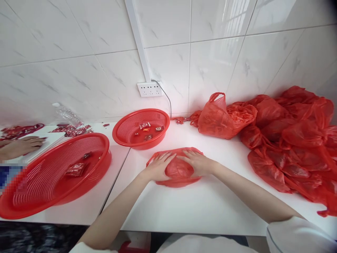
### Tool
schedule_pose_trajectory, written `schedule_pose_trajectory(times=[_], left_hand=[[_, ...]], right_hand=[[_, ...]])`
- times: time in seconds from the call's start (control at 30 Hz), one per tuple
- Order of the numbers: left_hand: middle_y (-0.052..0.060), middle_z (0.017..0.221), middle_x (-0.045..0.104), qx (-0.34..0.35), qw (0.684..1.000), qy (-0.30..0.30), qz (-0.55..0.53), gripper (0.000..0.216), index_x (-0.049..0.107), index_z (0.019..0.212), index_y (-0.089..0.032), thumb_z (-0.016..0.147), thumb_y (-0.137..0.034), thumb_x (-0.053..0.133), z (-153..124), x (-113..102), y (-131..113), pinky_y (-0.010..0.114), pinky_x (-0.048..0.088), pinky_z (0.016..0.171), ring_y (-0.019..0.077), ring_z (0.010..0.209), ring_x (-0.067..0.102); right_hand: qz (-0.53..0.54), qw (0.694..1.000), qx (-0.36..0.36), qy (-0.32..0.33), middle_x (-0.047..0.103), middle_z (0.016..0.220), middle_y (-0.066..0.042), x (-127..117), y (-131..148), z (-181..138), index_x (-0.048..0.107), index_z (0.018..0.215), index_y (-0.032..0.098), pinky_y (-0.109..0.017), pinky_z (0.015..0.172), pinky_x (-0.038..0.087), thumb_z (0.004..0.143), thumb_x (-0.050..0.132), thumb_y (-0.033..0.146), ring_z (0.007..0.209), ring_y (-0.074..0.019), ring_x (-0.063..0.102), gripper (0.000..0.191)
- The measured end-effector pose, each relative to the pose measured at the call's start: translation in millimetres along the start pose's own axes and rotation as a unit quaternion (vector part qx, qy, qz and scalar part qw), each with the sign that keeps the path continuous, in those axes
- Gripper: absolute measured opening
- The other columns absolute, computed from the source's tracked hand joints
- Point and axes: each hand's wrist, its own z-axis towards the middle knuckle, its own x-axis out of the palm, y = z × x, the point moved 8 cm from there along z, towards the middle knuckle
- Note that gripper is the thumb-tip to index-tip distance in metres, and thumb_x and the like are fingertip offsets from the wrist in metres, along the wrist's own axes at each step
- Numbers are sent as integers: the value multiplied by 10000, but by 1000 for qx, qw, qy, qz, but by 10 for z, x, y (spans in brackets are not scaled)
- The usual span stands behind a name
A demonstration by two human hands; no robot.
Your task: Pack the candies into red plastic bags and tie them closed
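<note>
A red plastic bag lies on the white table in front of me, bulging in the middle. My left hand rests on its left side, fingers stretched out over the top. On the opposite side my right hand lies flat with its fingers spread, pointing toward the bag's far edge. Both palms touch the plastic, and neither hand is closed around it. What the bag contains cannot be made out.
Red baskets stand at the left and back, holding a few small wrapped packets. Filled red bags are heaped at the right. A clear bottle and a co-worker's hand are at far left. A socket strip is on the wall.
</note>
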Motion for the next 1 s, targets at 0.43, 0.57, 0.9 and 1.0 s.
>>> schedule_pose_trajectory(times=[0.43,0.57,0.9,1.0], left_hand=[[133,722,673,-273,629,-265,-677,740,563,923,-132,758,-812,321,-10,-257,948,256,471,435,182,542,628],[176,808,692,-311,481,-310,-759,583,578,909,-107,822,-668,445,-115,-198,1047,251,546,525,197,650,684],[36,822,720,-168,478,-411,-758,75,602,744,-145,696,-128,547,-86,-166,898,321,568,796,166,805,683],[47,885,728,-152,504,-397,-752,140,632,796,-144,669,-173,579,-62,-188,813,358,551,837,199,877,681]], right_hand=[[-55,980,-49,-183,579,1311,-182,0,-353,17,526,1319,127,-453,1033,419,964,394,452,1236,-278,529,499],[-127,960,-92,-233,597,1298,-149,-10,-251,-37,599,1215,144,-449,1015,437,979,379,368,1237,-273,522,392],[-121,898,-84,-414,561,1291,-143,-780,144,21,584,1150,164,-423,1007,401,956,425,267,1249,-252,461,271],[-77,892,-51,-443,478,1370,-143,-1050,321,269,564,1166,176,-454,1062,348,952,434,294,1306,-264,387,277]])
